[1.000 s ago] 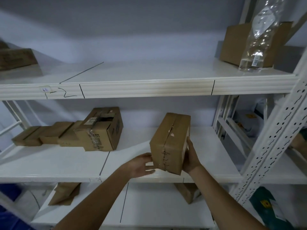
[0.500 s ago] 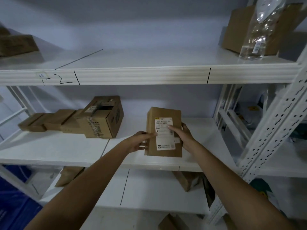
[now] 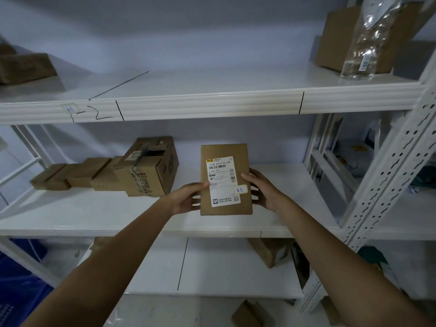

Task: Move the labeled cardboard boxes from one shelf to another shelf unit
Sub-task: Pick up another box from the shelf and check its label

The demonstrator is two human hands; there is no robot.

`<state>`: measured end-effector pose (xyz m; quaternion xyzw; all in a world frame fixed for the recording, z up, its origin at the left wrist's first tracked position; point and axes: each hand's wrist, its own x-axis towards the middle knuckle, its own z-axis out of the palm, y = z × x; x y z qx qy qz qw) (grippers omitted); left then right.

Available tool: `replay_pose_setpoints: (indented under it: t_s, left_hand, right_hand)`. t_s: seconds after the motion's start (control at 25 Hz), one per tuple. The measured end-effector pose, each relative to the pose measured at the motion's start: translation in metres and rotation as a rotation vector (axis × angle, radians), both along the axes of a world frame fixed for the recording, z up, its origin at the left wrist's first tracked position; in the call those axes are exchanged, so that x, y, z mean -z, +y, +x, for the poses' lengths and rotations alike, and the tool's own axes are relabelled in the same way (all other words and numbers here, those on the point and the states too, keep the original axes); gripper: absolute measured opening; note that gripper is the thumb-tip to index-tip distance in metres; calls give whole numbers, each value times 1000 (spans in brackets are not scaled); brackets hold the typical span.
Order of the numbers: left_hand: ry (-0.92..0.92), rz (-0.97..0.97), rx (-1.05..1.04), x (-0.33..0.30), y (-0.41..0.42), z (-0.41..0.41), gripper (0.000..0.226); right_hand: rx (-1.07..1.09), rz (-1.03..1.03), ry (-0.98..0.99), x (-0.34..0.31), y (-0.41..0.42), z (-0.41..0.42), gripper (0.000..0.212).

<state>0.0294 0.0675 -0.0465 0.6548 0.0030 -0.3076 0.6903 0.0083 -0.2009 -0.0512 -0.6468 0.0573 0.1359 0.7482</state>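
Observation:
A flat brown cardboard box with a white shipping label facing me stands upright over the middle shelf, its lower edge at or just above the board. My left hand grips its left edge and my right hand grips its right edge. To the left on the same shelf sits a larger taped cardboard box with several flat brown boxes lined up beside it.
The top shelf carries a brown box at far left and an open box with a clear plastic bag at right. A perforated white upright stands on the right. More boxes lie on the lower shelf.
The box turned from edge-on to label facing me and moved back over the middle shelf. Both hands shifted to its side edges.

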Motion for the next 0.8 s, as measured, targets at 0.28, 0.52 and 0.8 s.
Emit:
replay_pose_setpoints:
  t_s: [0.28, 0.52, 0.8]
  left_hand:
    - [15, -22, 30, 0, 4, -1, 64]
    - [25, -41, 17, 0, 3, -4, 54]
    - [2, -30, -78, -6, 46, -23, 62]
  right_hand:
    - [24, -22, -1, -3, 3, -5, 63]
    - [37, -27, 3, -5, 4, -9, 64]
    - [-40, -26, -7, -12, 43, -6, 68]
